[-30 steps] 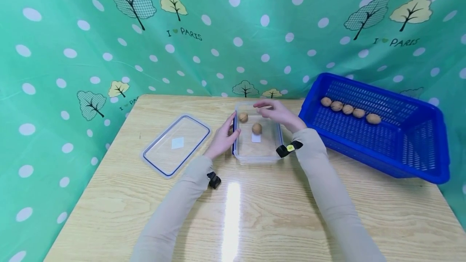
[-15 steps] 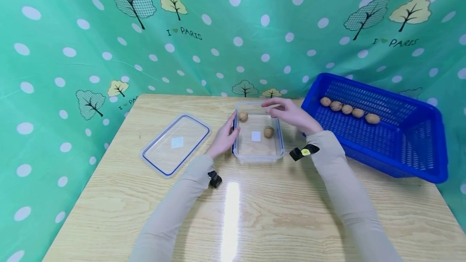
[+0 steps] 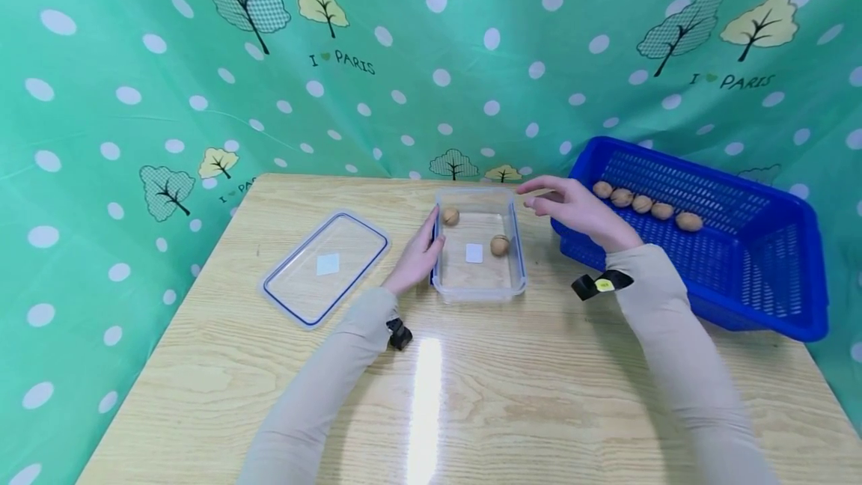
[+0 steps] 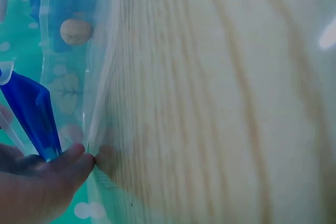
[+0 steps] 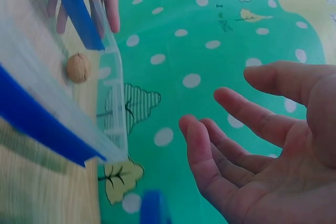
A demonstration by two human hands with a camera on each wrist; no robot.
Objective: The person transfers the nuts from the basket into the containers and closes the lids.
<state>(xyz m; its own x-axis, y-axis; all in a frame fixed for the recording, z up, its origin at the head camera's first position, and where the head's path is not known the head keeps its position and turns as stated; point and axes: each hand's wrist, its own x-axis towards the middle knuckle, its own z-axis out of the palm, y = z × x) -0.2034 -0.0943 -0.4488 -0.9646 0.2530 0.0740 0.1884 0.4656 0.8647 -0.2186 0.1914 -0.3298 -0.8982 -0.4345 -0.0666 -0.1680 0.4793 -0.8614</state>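
In the head view, a clear lidless food container point(image 3: 480, 294) stands on the table with two walnuts inside, one walnut point(image 3: 450, 216) at the back left and another walnut point(image 3: 500, 245) at the right wall. My left hand point(image 3: 414, 257) rests against the container's left side, fingers extended. The left wrist view has its fingertips by a blue locking flap point(image 4: 34, 114). My right hand point(image 3: 582, 209) hovers between the container and the blue basket point(image 3: 694, 298). Its fingers point(image 5: 199, 156) are loosely bent and hold nothing in the right wrist view.
Several walnuts point(image 3: 643, 203) lie in a row inside the blue basket at the right. A clear lid point(image 3: 326, 294) with a blue seal lies flat on the table left of my left hand. A green dotted curtain point(image 3: 404, 58) hangs behind the wooden table point(image 3: 525, 388).
My right hand has moved right, out from over the container toward the basket. The walnut near the container's middle has rolled to its right wall. My left hand has stayed put.
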